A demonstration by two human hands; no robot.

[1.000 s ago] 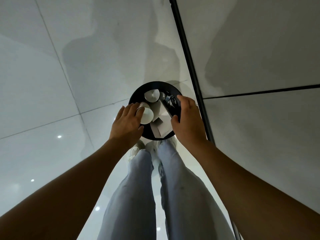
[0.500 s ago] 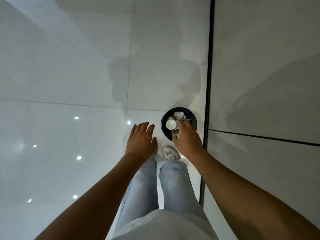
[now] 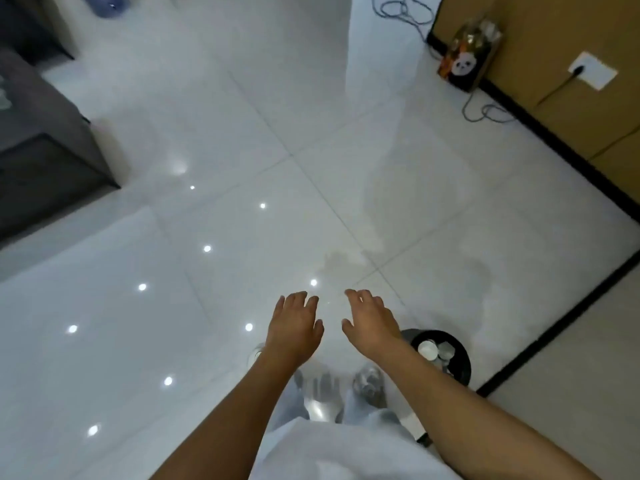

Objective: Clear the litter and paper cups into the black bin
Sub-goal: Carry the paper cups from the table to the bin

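Observation:
The round black bin (image 3: 460,362) stands on the white tiled floor at the lower right, beside my right forearm. Inside it lie white paper cups (image 3: 427,349) and crumpled litter (image 3: 445,353). My left hand (image 3: 294,323) hovers above the floor, palm down, fingers loosely apart, holding nothing. My right hand (image 3: 372,320) is beside it, also empty with fingers spread, up and to the left of the bin and apart from it.
A dark grey sofa (image 3: 38,140) fills the left edge. A brown wall with black skirting (image 3: 554,140) runs along the right, with a socket (image 3: 592,70), trailing cables (image 3: 485,112) and a colourful panda bag (image 3: 467,60). My legs and shoes (image 3: 369,382) are below.
Both hands have come off the bin and risen away from it. The view has lifted and swung, so the bin now sits small at the lower right.

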